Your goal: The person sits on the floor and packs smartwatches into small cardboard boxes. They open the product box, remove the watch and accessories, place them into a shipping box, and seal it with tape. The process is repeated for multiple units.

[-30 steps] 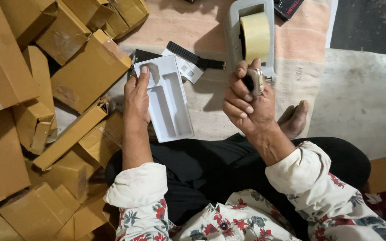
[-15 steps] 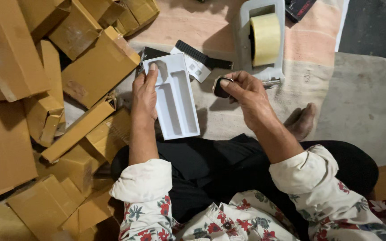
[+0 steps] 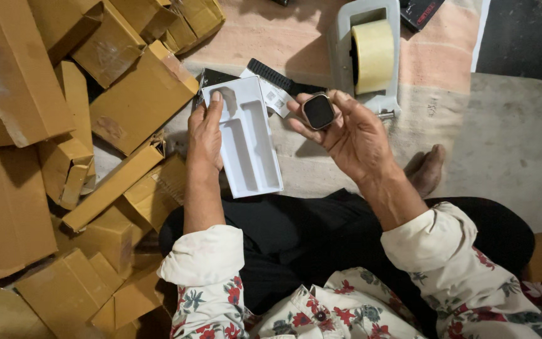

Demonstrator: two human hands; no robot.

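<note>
I sit on the floor, on a pale peach mat point(image 3: 296, 37) that gives way to a grey sheet point(image 3: 509, 144) toward its right edge, with a dark patch of floor past the far right corner. My bare foot point(image 3: 426, 169) rests on the grey sheet just beside my right wrist. A heap of brown cardboard boxes point(image 3: 64, 157) crowds the whole left side, pressing up against my left forearm and knee. At the far edge of the mat stands a grey tape dispenser point(image 3: 343, 56) with a yellowish roll point(image 3: 374, 55). A black strap point(image 3: 271, 74) and a small white card point(image 3: 275, 97) lie just behind the tray.

My left hand point(image 3: 204, 135) grips the long left edge of a white moulded tray point(image 3: 249, 144), fingers laid flat along it; the tray's two hollows face up. My right hand point(image 3: 352, 135) is half curled, fingertips pinching a small square watch body point(image 3: 318, 111) with a dark face, held just right of the tray's far end, in front of the dispenser.
</note>
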